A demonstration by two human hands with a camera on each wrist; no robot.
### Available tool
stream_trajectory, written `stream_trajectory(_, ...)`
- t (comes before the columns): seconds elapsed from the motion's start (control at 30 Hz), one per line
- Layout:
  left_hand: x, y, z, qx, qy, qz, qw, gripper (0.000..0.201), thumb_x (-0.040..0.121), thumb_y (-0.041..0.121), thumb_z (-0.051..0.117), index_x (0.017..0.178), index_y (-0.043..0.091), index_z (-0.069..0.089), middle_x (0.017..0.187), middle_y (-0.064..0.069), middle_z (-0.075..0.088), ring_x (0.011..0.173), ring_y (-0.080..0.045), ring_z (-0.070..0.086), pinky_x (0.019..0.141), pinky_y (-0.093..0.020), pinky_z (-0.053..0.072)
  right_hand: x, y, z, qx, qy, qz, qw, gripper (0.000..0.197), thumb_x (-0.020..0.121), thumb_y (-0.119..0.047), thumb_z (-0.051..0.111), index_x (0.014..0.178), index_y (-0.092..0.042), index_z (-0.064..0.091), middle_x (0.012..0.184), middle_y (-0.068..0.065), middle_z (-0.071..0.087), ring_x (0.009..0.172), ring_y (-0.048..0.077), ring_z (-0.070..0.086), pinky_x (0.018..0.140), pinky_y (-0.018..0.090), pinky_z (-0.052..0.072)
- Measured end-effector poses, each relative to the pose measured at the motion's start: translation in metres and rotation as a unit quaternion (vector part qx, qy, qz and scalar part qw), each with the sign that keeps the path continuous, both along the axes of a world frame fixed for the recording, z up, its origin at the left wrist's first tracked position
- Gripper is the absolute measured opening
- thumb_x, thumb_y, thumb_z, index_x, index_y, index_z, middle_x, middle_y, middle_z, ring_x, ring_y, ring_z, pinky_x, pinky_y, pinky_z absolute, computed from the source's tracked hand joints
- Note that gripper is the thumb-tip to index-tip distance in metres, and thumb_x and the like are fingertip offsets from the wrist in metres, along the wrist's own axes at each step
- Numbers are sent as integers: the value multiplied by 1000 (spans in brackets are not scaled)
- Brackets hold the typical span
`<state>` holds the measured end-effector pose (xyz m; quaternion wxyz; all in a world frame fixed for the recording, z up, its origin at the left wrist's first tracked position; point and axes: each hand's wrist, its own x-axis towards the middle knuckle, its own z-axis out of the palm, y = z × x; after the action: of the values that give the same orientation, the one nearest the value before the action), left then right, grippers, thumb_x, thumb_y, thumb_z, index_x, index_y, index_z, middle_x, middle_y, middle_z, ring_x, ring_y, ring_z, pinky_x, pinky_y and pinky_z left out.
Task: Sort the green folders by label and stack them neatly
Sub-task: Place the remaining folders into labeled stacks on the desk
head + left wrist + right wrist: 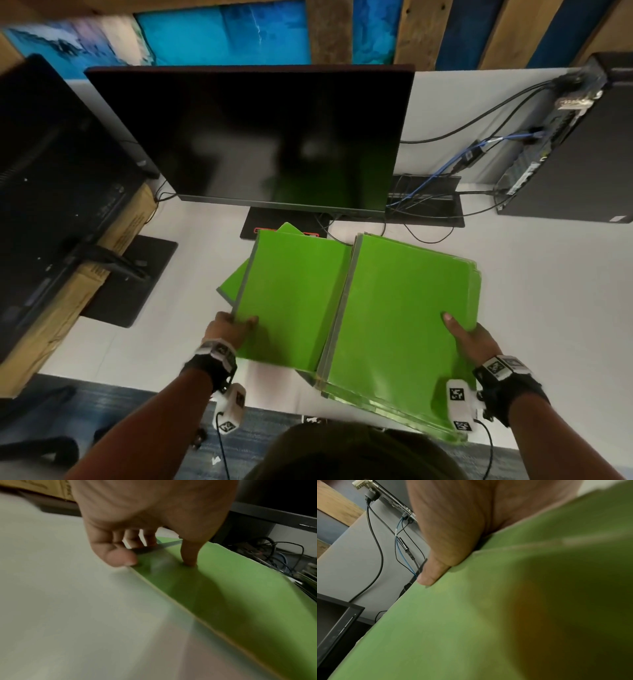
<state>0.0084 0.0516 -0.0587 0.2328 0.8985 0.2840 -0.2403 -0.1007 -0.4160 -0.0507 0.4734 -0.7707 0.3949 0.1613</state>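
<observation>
The monitor (260, 137) is taken as landmark. Directly before its stand, a single folder (291, 301) is laid over another folder (233, 284), apparently askew. To the right of these, a stack of folders (404, 325) is set, overhanging the table (531, 291) edge. A computer tower (575, 154) is placed right of the monitor, a second screen (51, 188) left.

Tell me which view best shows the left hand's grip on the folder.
The left wrist view: the left hand pinches the green folder, thumb on top. The head view shows the grip from above, fingers hidden. The right wrist view misses it.
</observation>
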Motion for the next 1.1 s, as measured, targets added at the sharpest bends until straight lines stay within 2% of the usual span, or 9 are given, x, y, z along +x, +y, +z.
stream_trajectory(0.1, 21, 13, 18, 21, -13, -71, 997, 56, 78, 44, 74, 121, 11, 57, 122, -14, 63, 114, -33, 59, 92, -36, 45, 0, 3, 6, -9, 1, 8, 1000, 64, 85, -55, 54, 131, -9, 53, 128, 20, 58, 114, 36, 56, 90, 33, 39)
stream_trajectory(0.2, 53, 36, 49, 38, -120, -48, 991, 41, 77, 31, 76, 113, 18, 61, 111, -17, 68, 103, -34, 64, 84, -36, 48, -1, 5, 8, -8, 1, 3, 1000, 65, 86, -55, 53, 131, -9, 52, 129, 20, 58, 114, 36, 56, 89, 33, 39)
stream_trajectory(0.37, 76, 53, 74, -1, -175, -51, 983, 47, 71, 27, 84, 113, 18, 68, 105, -14, 69, 96, -31, 65, 82, -33, 50, -2, 7, 12, -10, -1, -6, 1000, 64, 85, -56, 53, 129, -9, 54, 127, 20, 59, 112, 36, 57, 87, 33, 40)
stream_trajectory(0.47, 69, 44, 57, -22, -113, -49, 992, 60, 73, 25, 82, 126, 14, 58, 116, -15, 66, 104, -30, 63, 87, -32, 47, -3, 10, 13, -9, 0, -10, 1000, 64, 86, -54, 54, 129, -7, 54, 127, 21, 59, 112, 36, 57, 86, 32, 39)
stream_trajectory(0.57, 56, 30, 28, -69, -14, -35, 997, 72, 71, 34, 82, 132, 22, 47, 122, -16, 64, 105, -32, 63, 88, -37, 50, -5, 11, 14, -11, 1, -21, 1000, 65, 85, -56, 54, 129, -8, 54, 127, 20, 59, 112, 36, 57, 85, 31, 39)
stream_trajectory(0.7, 47, 11, 17, -7, -45, -79, 996, 73, 75, 51, 73, 135, 21, 44, 117, -14, 64, 109, -33, 61, 91, -35, 47, -4, 11, 16, -10, -1, -16, 1000, 62, 85, -55, 54, 129, -11, 55, 127, 19, 59, 113, 36, 57, 90, 34, 40)
stream_trajectory(0.87, 41, -8, 24, -8, -73, 114, 991, 89, 76, 53, 72, 134, -3, 33, 129, -27, 53, 118, -40, 54, 93, -42, 43, -3, 13, 18, -10, 1, -15, 1000, 61, 86, -53, 54, 128, -9, 55, 126, 20, 59, 113, 36, 57, 88, 33, 39)
stream_trajectory(0.97, 43, -5, 22, -23, 0, 135, 991, 95, 72, 67, 66, 131, -5, 44, 127, -22, 56, 113, -36, 58, 91, -41, 47, -3, 12, 17, -5, -5, -13, 1000, 60, 86, -52, 55, 129, -10, 55, 126, 20, 59, 113, 36, 57, 87, 33, 39)
stream_trajectory(1.1, 51, 6, 22, -105, 18, 146, 984, 85, 65, 67, 71, 120, 3, 59, 104, -17, 65, 89, -32, 63, 76, -37, 50, -2, 11, 17, -4, -8, -18, 1000, 60, 86, -52, 55, 129, -10, 55, 126, 19, 59, 113, 36, 57, 89, 34, 39)
